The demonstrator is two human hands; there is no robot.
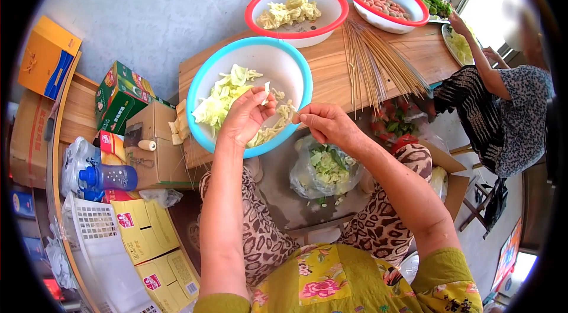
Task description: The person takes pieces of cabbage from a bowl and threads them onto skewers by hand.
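My left hand (244, 116) is above the blue-rimmed basin (299, 67), its fingers closed on a small pale piece of cabbage (266, 92). My right hand (329, 123) is at the basin's right rim with thumb and forefinger pinched together. Whatever lies in that pinch is too thin or hidden to make out. Inside the basin, torn cabbage leaves (213, 106) lie on the left and pale, stringy pieces (283, 113) on the right. Several thin wooden skewers (384, 58) are fanned out on the wooden table (328, 73) to the right.
Two red-rimmed basins stand behind, one with pale pieces (293, 12), one with pinkish sausages (384, 6). A plastic bag of cut greens (325, 171) lies between my knees. Boxes (157, 236) and a blue bottle (112, 177) crowd the left. Another person (503, 106) sits at right.
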